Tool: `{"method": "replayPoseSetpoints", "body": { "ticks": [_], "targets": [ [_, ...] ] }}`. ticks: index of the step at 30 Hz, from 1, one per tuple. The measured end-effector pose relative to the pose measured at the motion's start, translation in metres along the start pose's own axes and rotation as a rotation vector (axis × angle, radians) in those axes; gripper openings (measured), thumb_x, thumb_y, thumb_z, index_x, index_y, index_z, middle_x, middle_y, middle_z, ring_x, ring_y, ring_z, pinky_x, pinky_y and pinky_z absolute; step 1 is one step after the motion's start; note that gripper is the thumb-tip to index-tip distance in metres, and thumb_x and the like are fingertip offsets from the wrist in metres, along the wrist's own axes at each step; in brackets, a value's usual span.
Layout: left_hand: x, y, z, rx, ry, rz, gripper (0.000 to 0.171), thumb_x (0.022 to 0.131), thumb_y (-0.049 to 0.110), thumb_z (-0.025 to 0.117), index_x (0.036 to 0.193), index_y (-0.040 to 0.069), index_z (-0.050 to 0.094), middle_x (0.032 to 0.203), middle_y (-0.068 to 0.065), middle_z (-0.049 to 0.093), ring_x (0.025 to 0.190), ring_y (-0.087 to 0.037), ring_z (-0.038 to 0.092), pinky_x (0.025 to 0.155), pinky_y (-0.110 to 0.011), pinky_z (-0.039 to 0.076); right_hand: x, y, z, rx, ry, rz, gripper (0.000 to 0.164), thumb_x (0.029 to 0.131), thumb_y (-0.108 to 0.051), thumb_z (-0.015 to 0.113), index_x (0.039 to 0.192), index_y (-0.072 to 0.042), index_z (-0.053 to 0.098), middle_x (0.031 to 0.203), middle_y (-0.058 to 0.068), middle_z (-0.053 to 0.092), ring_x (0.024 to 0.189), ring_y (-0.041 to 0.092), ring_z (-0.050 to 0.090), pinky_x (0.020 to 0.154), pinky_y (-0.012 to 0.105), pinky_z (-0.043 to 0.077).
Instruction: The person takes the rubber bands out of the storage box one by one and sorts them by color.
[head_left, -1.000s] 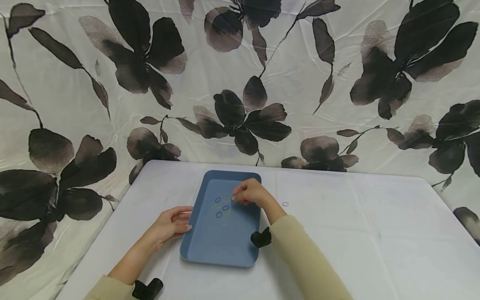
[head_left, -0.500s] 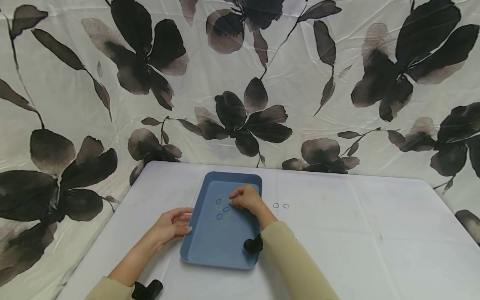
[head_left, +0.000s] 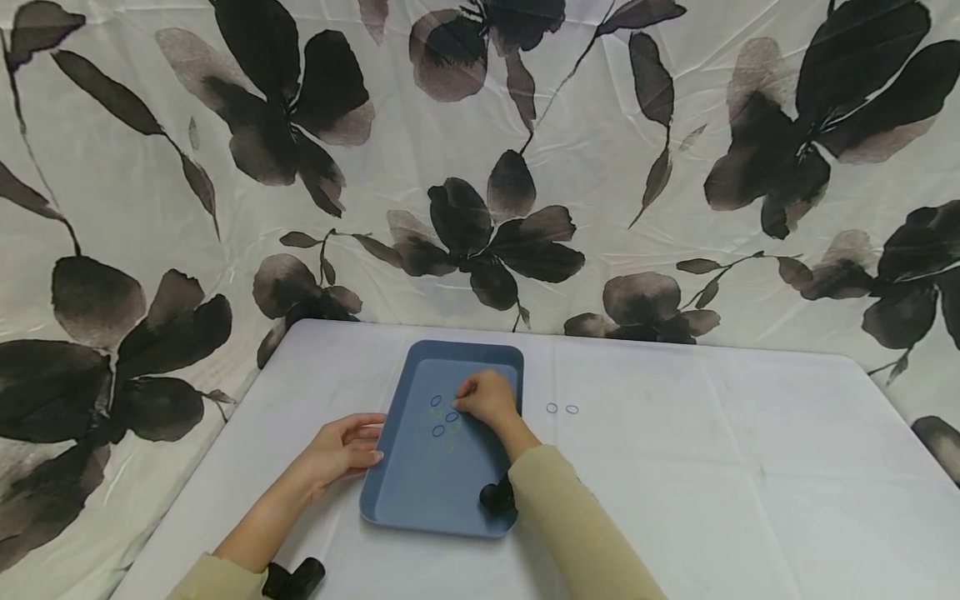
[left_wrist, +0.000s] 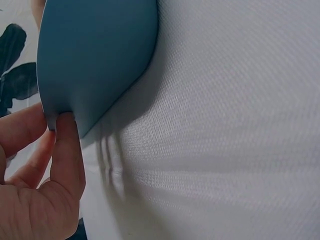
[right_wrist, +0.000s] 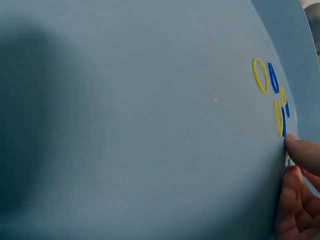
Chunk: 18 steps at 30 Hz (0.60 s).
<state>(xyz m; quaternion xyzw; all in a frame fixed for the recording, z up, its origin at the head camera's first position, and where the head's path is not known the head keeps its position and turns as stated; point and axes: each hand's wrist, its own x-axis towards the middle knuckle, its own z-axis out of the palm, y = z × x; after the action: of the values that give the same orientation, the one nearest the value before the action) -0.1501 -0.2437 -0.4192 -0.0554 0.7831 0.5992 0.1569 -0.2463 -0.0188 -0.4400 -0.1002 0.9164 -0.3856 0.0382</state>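
A blue tray (head_left: 442, 492) lies on the white table, with small blue rubber bands (head_left: 438, 431) and yellow rubber bands (right_wrist: 260, 76) loosely grouped on its floor. My left hand (head_left: 341, 450) holds the tray's left edge. In the left wrist view, its thumb (left_wrist: 67, 145) lies against the outer wall and the other fingers reach the rim. My right hand (head_left: 486, 398) is over the tray, thumb and forefinger low at the group's right side. In the right wrist view, a sliver of yellow band shows between those fingertips (right_wrist: 295, 145); the rest is hidden.
Two more blue bands (head_left: 572, 409) lie side by side on the white tablecloth (head_left: 712, 467), right of the tray. Behind the table hangs a pale cloth (head_left: 585, 158) with dark flowers. Black wrist cameras (head_left: 296, 577) sit on both sleeves.
My right hand has shifted left and slightly nearer, its fingertips now covering a yellow band. A second blue band on the table has come into sight from behind the wrist. My left hand stays put.
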Motion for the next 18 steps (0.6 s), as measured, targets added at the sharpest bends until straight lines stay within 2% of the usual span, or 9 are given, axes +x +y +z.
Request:
{"method": "replayPoseSetpoints", "body": {
  "ticks": [6, 11, 18],
  "targets": [
    [-0.0012, -0.0007, 0.0002, 0.001, 0.003, -0.001, 0.060, 0.081, -0.007, 0.064, 0.135, -0.006, 0.040, 0.130, -0.029, 0.045, 0.110, -0.030, 0.052, 0.077, -0.030, 0.051, -0.0052, -0.0038, -0.0002, -0.027, -0.019, 0.003, 0.019, 0.079, -0.013, 0.074, 0.064, -0.006, 0.066, 0.060, -0.001, 0.057, 0.055, 0.011, 0.046, 0.051, 0.022, 0.036],
    [-0.0017, -0.0006, 0.0001, -0.005, -0.008, 0.011, 0.061, 0.080, -0.008, 0.065, 0.135, -0.007, 0.039, 0.130, -0.030, 0.044, 0.110, -0.031, 0.052, 0.075, -0.030, 0.051, -0.0055, -0.0057, -0.0006, -0.050, -0.058, -0.005, 0.022, 0.083, -0.013, 0.070, 0.063, -0.006, 0.064, 0.059, -0.002, 0.052, 0.054, 0.011, 0.044, 0.049, 0.021, 0.033],
    [-0.0026, 0.0000, 0.0002, -0.005, -0.016, 0.018, 0.062, 0.081, -0.008, 0.064, 0.136, -0.007, 0.038, 0.131, -0.031, 0.042, 0.113, -0.035, 0.049, 0.076, -0.030, 0.050, -0.0066, -0.0055, -0.0053, -0.001, -0.104, -0.024, 0.020, 0.084, -0.012, 0.068, 0.067, -0.003, 0.064, 0.061, -0.001, 0.051, 0.057, 0.011, 0.043, 0.052, 0.022, 0.034]
  ]
}}
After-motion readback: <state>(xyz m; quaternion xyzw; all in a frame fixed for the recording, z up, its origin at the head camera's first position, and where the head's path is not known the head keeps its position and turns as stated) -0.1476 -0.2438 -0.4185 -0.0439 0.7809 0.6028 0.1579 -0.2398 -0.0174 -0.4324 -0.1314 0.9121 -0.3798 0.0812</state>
